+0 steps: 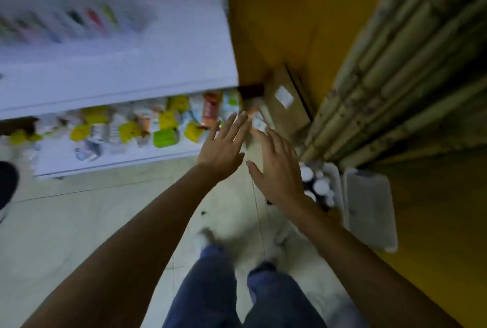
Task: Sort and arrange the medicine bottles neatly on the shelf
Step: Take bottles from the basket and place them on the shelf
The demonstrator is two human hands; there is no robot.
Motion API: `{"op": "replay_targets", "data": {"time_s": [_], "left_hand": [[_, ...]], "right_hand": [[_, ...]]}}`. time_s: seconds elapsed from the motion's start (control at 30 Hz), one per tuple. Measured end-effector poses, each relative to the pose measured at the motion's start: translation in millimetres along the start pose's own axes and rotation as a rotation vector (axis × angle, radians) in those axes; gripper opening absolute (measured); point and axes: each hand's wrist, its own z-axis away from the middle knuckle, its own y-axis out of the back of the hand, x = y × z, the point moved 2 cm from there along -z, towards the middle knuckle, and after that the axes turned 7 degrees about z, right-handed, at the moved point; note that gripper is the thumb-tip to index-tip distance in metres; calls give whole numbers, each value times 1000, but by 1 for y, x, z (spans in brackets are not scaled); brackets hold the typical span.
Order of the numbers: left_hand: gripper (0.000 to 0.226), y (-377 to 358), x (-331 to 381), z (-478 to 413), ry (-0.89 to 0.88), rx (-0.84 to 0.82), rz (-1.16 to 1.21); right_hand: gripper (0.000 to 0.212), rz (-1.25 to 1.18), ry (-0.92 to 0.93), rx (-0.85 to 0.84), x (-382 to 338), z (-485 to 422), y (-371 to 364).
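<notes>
A white shelf unit point(113, 161) fills the upper left, blurred by motion. Its lower board carries several medicine packs and bottles point(163, 122) with yellow, green and orange labels. A higher board holds a blurred row of items point(87, 19). My left hand point(224, 146) is stretched out, fingers spread, over the right end of the lower board, holding nothing. My right hand point(276, 167) is flat and open just beside it, also empty. A white bin point(336, 185) on the floor under my right wrist holds several white-capped bottles point(320, 186).
A white lid or tray point(371, 209) lies on the floor right of the bin. A brown cardboard box point(284, 101) stands against the yellow wall point(276, 11) beside the shelf. A ribbed shutter point(408, 64) rises on the right. My legs and shoes point(237, 275) stand on the tiled floor.
</notes>
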Motion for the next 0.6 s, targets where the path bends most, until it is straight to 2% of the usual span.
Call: {"op": "replay_targets", "data": {"time_s": [0.13, 0.27, 0.37, 0.6], "left_hand": [[73, 91, -77, 25, 80, 245, -72], [76, 186, -163, 70, 183, 358, -198], [74, 257, -226, 114, 253, 462, -217], [81, 391, -332, 214, 274, 651, -337]], "right_hand": [[64, 40, 256, 138, -95, -59, 37], [64, 120, 491, 226, -200, -103, 75], [61, 160, 584, 314, -286, -128, 105], [63, 108, 721, 412, -479, -161, 147]]}}
